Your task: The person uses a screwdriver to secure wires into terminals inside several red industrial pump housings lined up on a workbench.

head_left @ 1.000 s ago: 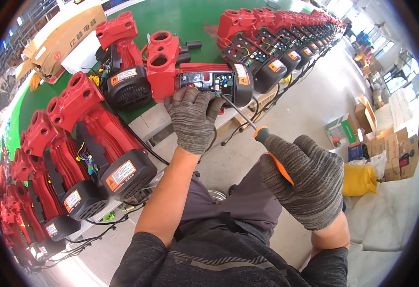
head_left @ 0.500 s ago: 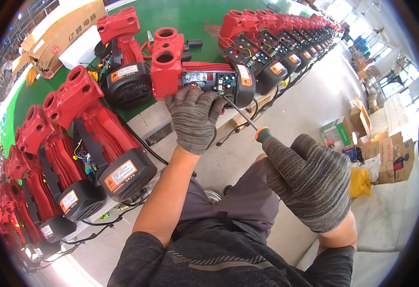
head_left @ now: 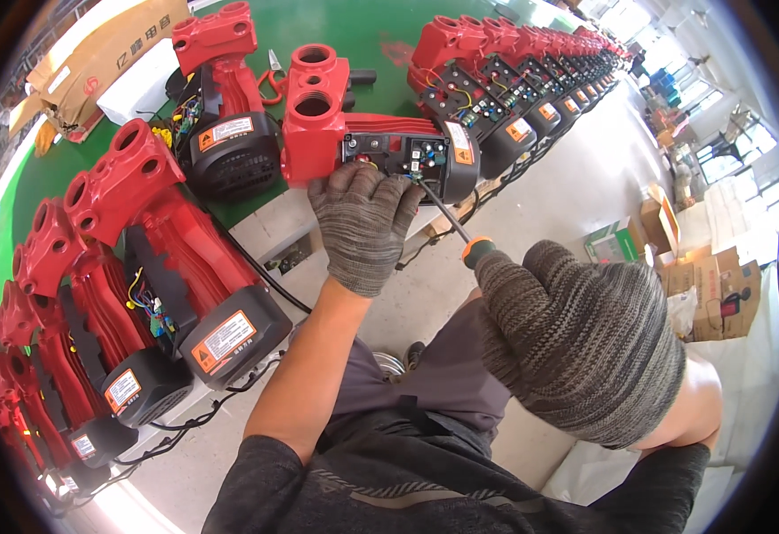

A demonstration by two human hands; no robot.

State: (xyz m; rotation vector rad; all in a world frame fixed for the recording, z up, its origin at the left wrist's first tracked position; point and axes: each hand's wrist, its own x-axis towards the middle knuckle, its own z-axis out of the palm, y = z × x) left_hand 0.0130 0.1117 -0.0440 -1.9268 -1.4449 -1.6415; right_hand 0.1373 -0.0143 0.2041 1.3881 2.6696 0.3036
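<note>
In front of me on the bench lies a red pump motor with a black end cover and an exposed circuit board in its side box. My left hand, in a grey knit glove, curls its fingers over the pump motor's near edge beside the box. Gripped in my gloved right hand is a screwdriver with an orange and dark handle. Its shaft slants up and left to the near edge of the board, close to my left fingertips. The exact contact of the tip is too small to make out.
Several similar red pump motors line the left, their black cables hanging over the bench edge. Another row runs far right. On the green bench top are red-handled scissors and a cardboard box. Cartons stand at right.
My right hand has turned and shifted slightly down and right, its forearm swinging outward, while the screwdriver still reaches the board. My left hand keeps its place on the pump motor.
</note>
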